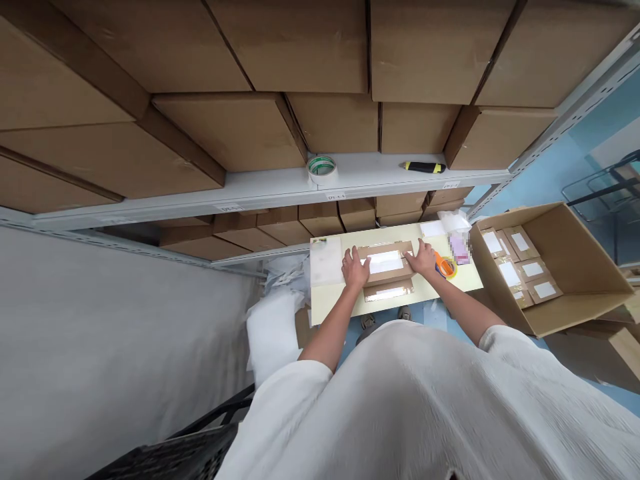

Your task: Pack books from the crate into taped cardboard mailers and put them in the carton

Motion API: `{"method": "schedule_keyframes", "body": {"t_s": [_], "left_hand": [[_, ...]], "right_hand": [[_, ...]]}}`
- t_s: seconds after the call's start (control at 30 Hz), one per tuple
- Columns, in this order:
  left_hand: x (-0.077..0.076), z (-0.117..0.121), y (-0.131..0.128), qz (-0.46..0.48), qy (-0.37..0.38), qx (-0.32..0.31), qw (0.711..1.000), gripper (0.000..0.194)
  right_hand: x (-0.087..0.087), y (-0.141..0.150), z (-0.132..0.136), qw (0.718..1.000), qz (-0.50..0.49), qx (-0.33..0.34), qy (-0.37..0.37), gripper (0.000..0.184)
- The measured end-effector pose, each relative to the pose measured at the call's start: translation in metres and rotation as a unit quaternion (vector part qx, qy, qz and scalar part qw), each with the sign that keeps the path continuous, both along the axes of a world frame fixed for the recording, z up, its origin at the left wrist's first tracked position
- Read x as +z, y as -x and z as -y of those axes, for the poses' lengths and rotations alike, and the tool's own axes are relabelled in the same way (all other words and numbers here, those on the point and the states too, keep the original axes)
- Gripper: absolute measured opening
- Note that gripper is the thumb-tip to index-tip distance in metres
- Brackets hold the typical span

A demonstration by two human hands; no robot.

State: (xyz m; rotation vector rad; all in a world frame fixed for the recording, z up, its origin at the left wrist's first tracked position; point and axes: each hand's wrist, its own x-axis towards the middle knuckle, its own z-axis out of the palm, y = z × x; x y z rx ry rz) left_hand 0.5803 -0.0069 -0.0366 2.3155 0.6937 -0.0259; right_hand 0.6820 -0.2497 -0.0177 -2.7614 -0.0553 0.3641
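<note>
A small cardboard box [386, 262] with a white label and clear tape lies on the pale yellow worktable [327, 304]. My left hand [355, 269] grips its left end, fingers spread and thumb along the near side. At the right end, my right hand [423, 258] holds the box with the thumb against its edge. A second labelled box [389, 291] lies just nearer to me, touched by neither hand. Beside my right hand sits an orange and blue tape dispenser [444, 265] with a yellowish roll.
A large open carton [583, 267] at the right holds several labelled boxes. Above the table, a metal shelf [270, 180] bears stacked cartons, a tape roll [322, 169] and a utility knife [424, 167]. White packing foam [274, 327] lies at the table's left.
</note>
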Motion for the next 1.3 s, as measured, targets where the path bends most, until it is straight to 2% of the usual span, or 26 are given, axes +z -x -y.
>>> {"method": "schedule_keyframes", "body": {"t_s": [0.1,0.23,0.43,0.53,0.63,0.83,0.97,1.07,1.17,1.3], "left_hand": [[0.000,-0.009,0.006,-0.017,0.060,0.010,0.998,0.068],[0.014,-0.007,0.003,-0.021,0.104,0.007,0.994,0.069],[0.058,-0.007,-0.011,0.148,0.099,0.047,0.983,0.065],[0.069,-0.007,-0.012,0.211,0.092,0.061,0.971,0.066],[0.060,-0.003,-0.003,0.213,0.091,0.072,0.970,0.070],[0.008,0.007,0.036,0.055,0.129,0.076,0.987,0.074],[-0.014,0.006,0.040,0.002,0.155,0.060,0.986,0.075],[-0.014,0.001,0.020,0.017,0.161,0.087,0.983,0.076],[-0.006,-0.002,-0.003,0.008,0.200,0.101,0.974,0.079],[0.007,-0.002,-0.012,-0.002,0.229,0.112,0.967,0.087]], "right_hand": [[0.004,-0.006,0.014,0.999,-0.035,0.003,-0.042,0.074],[0.016,-0.007,0.009,0.988,-0.061,-0.004,-0.140,0.066],[0.050,-0.014,-0.002,0.956,0.056,-0.057,-0.282,0.071],[0.060,-0.010,-0.002,0.939,0.099,-0.052,-0.324,0.072],[0.054,0.005,0.002,0.940,0.110,-0.031,-0.322,0.071],[0.015,0.041,0.024,0.976,-0.007,-0.019,-0.219,0.074],[0.001,0.034,0.030,0.979,-0.080,-0.041,-0.184,0.069],[0.002,0.012,0.024,0.969,-0.103,-0.055,-0.218,0.066],[0.009,-0.005,0.015,0.963,-0.125,-0.054,-0.233,0.069],[0.021,-0.003,0.006,0.969,-0.121,-0.039,-0.214,0.074]]}}
